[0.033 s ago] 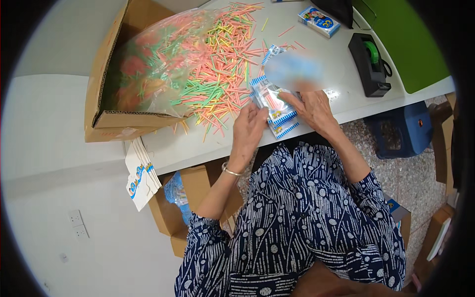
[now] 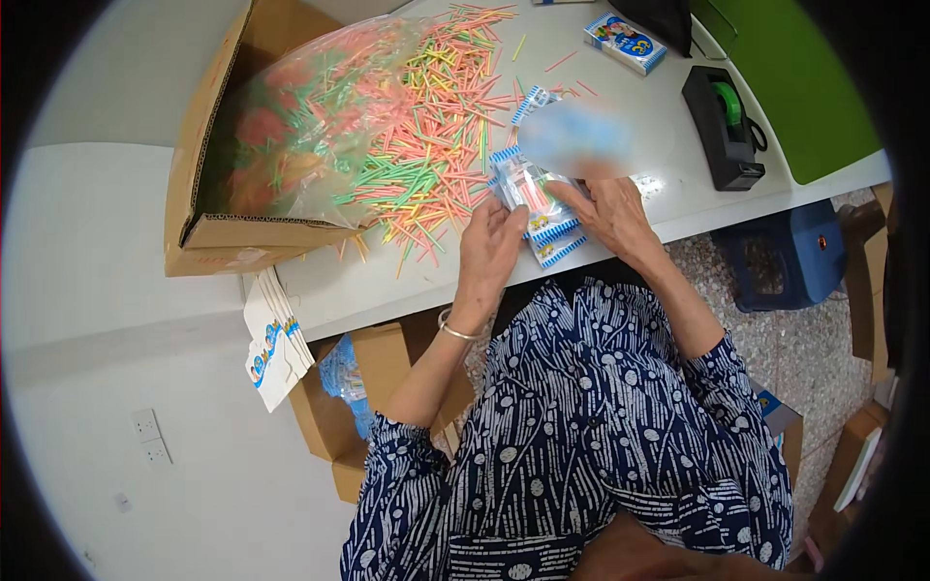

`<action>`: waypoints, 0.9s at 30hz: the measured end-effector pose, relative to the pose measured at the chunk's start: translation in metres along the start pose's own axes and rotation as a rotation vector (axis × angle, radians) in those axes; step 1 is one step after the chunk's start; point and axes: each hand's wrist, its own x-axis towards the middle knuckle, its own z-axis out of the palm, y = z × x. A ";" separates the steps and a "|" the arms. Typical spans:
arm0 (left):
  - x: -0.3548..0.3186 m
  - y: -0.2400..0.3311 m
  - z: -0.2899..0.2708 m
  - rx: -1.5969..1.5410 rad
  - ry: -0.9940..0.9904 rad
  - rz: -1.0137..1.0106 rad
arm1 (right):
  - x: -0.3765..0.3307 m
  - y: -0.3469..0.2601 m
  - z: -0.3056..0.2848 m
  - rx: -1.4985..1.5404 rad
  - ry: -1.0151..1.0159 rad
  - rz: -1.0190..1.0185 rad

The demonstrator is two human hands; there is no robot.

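A small clear packet (image 2: pixel 533 205) with blue-and-white striped ends lies near the table's front edge, pink and green sticks showing inside it. My left hand (image 2: pixel 489 247) grips its left side, thumb on top. From the right, my right hand (image 2: pixel 615 215) holds the same packet, with its thumb and index finger at the upper edge. Beneath it, partly covered, lies another striped packet (image 2: pixel 560 252). Just beyond my hands is a blurred blue patch, with the striped end of a further packet (image 2: pixel 536 100) next to it.
Loose pink, green and yellow sticks (image 2: pixel 431 145) are heaped left of my hands. They spread from a plastic bag (image 2: pixel 310 116) in a cardboard box (image 2: pixel 271 235). A black tape dispenser (image 2: pixel 722 126) and a printed carton (image 2: pixel 625 44) stand right. A blue stool (image 2: pixel 790 257) is below.
My left hand and wrist have shifted very slightly up and to the right. Both hands stay on the packet.
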 end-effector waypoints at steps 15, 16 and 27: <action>0.007 0.023 0.034 -0.411 -0.080 -0.051 | -0.015 0.014 -0.004 0.794 -0.223 0.209; 0.005 0.021 0.037 -0.411 -0.083 -0.050 | -0.015 0.014 -0.005 0.973 -0.240 0.228; 0.003 0.003 0.026 -0.184 -0.126 0.246 | 0.001 0.005 -0.029 1.036 -0.449 0.196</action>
